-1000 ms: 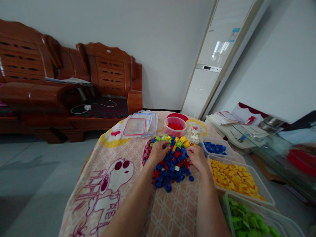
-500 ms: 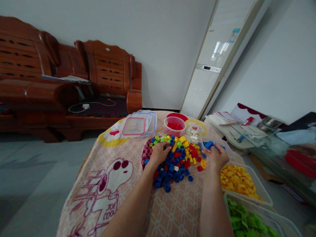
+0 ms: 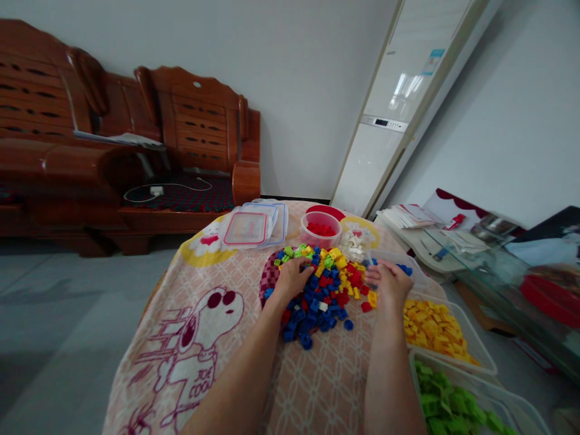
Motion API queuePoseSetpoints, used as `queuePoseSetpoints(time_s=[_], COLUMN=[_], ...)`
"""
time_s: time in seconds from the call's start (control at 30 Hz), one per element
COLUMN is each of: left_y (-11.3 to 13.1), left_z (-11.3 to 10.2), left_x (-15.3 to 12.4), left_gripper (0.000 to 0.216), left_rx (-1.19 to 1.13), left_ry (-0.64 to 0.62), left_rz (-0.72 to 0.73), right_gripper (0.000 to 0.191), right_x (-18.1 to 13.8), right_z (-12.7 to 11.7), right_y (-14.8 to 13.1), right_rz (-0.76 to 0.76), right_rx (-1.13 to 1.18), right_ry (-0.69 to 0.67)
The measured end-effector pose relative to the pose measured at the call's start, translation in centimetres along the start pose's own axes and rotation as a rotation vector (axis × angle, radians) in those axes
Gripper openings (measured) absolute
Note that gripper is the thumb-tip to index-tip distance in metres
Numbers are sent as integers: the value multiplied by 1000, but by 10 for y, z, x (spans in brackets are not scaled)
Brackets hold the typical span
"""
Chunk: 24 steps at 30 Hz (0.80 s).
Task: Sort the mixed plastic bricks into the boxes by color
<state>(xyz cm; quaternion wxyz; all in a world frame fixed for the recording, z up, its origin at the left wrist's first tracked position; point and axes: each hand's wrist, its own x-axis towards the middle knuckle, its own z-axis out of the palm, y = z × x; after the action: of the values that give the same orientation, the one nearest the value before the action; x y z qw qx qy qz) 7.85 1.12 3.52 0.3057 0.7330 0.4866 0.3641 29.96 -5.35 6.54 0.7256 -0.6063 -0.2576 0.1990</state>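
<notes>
My left hand (image 3: 293,279) rests on the left side of a mixed pile of toy building bricks (image 3: 324,290), mostly blue, red and yellow with some green. Its fingers are curled and close to the thumb; what lies between them is hidden. To the right of the pile, my right hand (image 3: 390,281) hovers over the near side of a clear plastic container (image 3: 423,279). Its fingers point left, slightly apart, with no brick visible in them. Blue bricks (image 3: 405,269) lie in that container, partly hidden behind the hand.
A round tub (image 3: 321,229) of red bricks stands at the back, beside white bricks (image 3: 354,246). Bins of yellow bricks (image 3: 437,332) and green bricks (image 3: 453,405) line the right. Stacked lids (image 3: 247,229) lie at the back left on the patterned tablecloth (image 3: 317,386).
Blue bricks that were at my right hand's fingers now lie in the container, and the fingers have loosened. My left hand has stayed on the pile with hardly any movement.
</notes>
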Motion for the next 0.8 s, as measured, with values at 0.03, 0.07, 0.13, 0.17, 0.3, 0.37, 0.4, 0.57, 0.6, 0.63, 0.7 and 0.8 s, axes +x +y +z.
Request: queuePoseSetpoints(time_s=[0.03, 0.07, 0.13, 0.17, 0.3, 0.37, 0.4, 0.57, 0.6, 0.63, 0.7, 0.8], left_y=[0, -1, -1, 0, 6, 10, 11, 15, 14, 13, 11, 6], left_z=[0, 1, 1, 1, -1, -3, -4, -5, -5, -4, -2, 0], left_x=[0, 0, 0, 0, -3, -4, -4, -4, -4, -3, -2, 0], left_gripper=[26, 25, 25, 25, 27, 31, 32, 34, 34, 33, 30, 28], left_rx=[-10, -21, -47, -62, -166, -209, -220, -270, -290, -310, -337, -338], left_ry=[-1, -5, -18, -25, -56, -53, -48, -48, -51, -52, -43, -10], left_rz=[-6, -13, -27, -34, -66, -73, -73, -101, -105, -106, -103, -88], right_gripper=[35, 35, 35, 35, 33, 30, 27, 20, 20, 19, 19, 19], right_x=[-3, -7, -15, -19, -30, -32, -32, -32, -32, -32, -32, -29], right_z=[2, 5, 12, 16, 29, 32, 33, 34, 34, 33, 33, 31], right_y=[-1, -2, -3, -2, 3, 5, 6, 5, 5, 5, 6, 10], right_rz=[13, 22, 41, 46, -5, -104, -160, -337, -342, -340, -328, -287], right_rx=[-60, -122, -254, -321, -600, -758, -833, -1055, -1069, -1072, -1053, -973], right_ry=[-82, -162, -314, -388, -575, -595, -593, -559, -557, -558, -565, -572])
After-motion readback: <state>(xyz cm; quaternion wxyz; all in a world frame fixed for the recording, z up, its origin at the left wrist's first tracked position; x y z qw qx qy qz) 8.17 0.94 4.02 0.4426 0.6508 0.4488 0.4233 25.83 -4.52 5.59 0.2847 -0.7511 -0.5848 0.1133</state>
